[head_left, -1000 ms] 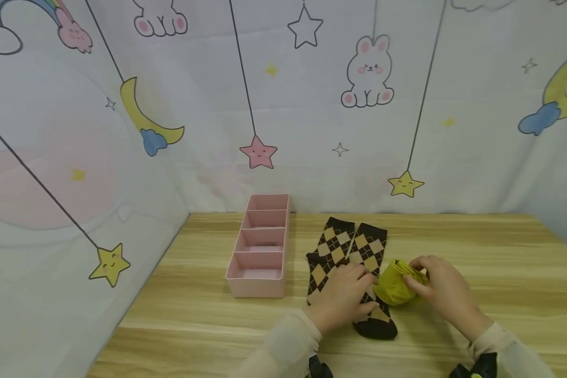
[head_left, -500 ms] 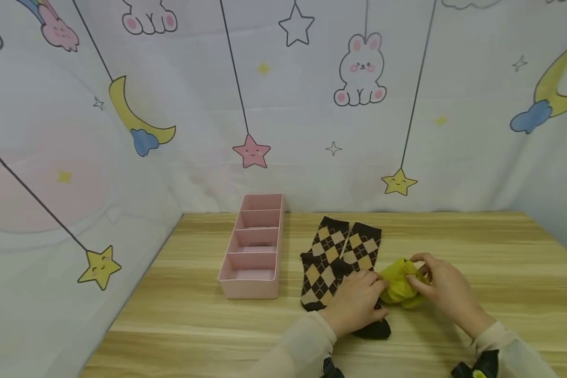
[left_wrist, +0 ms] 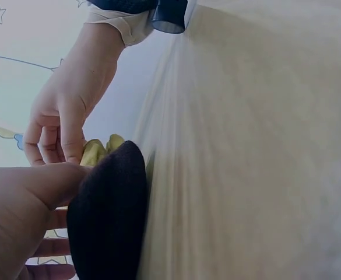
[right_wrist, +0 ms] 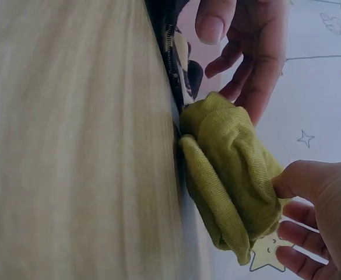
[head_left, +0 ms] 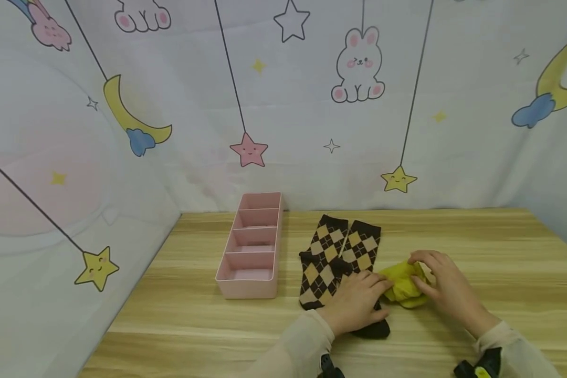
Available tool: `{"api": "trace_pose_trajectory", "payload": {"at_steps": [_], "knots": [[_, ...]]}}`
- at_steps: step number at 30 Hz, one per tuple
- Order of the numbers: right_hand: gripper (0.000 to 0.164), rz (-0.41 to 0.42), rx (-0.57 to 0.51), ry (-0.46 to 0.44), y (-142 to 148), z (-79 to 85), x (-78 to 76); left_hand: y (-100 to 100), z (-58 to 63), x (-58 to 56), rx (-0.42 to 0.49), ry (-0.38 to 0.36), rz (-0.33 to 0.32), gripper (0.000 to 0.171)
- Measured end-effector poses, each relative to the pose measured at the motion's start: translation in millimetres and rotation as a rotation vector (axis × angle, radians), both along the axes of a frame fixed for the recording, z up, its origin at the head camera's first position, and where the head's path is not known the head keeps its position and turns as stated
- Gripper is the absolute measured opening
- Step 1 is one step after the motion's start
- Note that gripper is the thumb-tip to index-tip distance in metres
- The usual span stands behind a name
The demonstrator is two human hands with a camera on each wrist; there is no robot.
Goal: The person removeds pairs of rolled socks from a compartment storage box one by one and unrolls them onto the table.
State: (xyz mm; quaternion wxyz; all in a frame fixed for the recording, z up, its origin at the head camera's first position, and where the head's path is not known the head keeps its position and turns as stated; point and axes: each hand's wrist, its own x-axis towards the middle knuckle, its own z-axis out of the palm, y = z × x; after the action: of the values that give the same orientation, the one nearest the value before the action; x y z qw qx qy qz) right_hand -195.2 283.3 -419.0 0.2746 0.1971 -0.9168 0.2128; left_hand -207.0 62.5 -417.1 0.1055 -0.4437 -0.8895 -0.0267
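A bundle of rolled yellow-green socks (head_left: 403,283) lies on the table between the two hands. My right hand (head_left: 453,291) holds its right side, the thumb on the knit in the right wrist view, where the folded layers of the sock bundle (right_wrist: 231,172) show. My left hand (head_left: 356,302) touches the bundle's left side with its fingertips, its thumb held apart. Beneath the left hand lies a pair of black argyle socks (head_left: 328,241) with tan diamonds, laid flat and partly hidden. The dark toe (left_wrist: 109,216) of one looms large in the left wrist view.
A pink divided box (head_left: 251,289) with several compartments stands left of the argyle socks. The wood-grain table (head_left: 179,325) meets a white printed cloth (head_left: 302,115) at the back and sides.
My left hand has moved right to touch the yellow sock bundle, which looks turned and its rolled opening less visible. My right hand stays at its right side. The head view has shifted slightly.
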Motion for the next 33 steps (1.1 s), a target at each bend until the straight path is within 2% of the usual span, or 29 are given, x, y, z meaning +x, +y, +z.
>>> {"api": "trace_pose_trajectory", "payload": {"at_steps": [5, 8, 14, 19, 22, 27, 33], "knots": [[0.037, 0.042, 0.036, 0.086, 2.7, -4.2, -2.2, 0.4, 0.2, -1.2, 0.000, -0.035, -0.006, 0.055], [0.031, 0.052, 0.058, 0.090, 4.9, -5.3, -2.0, 1.3, 0.3, -1.7, 0.006, -0.051, -0.005, 0.054], [0.022, 0.031, 0.094, -0.030, 7.7, -3.0, -0.7, 3.3, -0.5, -3.2, 0.045, -0.035, -0.010, 0.050], [0.036, 0.012, 0.187, -0.093, 7.7, 0.6, 0.7, 3.3, -1.3, -3.3, 0.099, 0.058, -0.003, 0.045], [0.046, 0.008, 0.238, -0.123, 7.1, 1.9, 1.9, 3.2, -1.3, -3.1, 0.113, 0.090, 0.007, 0.044], [0.051, 0.012, 0.283, -0.184, 5.5, 2.7, 3.8, 3.0, -1.7, -2.5, 0.120, 0.077, 0.036, 0.043], [0.045, 0.015, 0.292, -0.182, 3.8, 1.0, 4.8, 2.8, -2.6, -2.8, 0.125, 0.085, 0.045, 0.043]]}}
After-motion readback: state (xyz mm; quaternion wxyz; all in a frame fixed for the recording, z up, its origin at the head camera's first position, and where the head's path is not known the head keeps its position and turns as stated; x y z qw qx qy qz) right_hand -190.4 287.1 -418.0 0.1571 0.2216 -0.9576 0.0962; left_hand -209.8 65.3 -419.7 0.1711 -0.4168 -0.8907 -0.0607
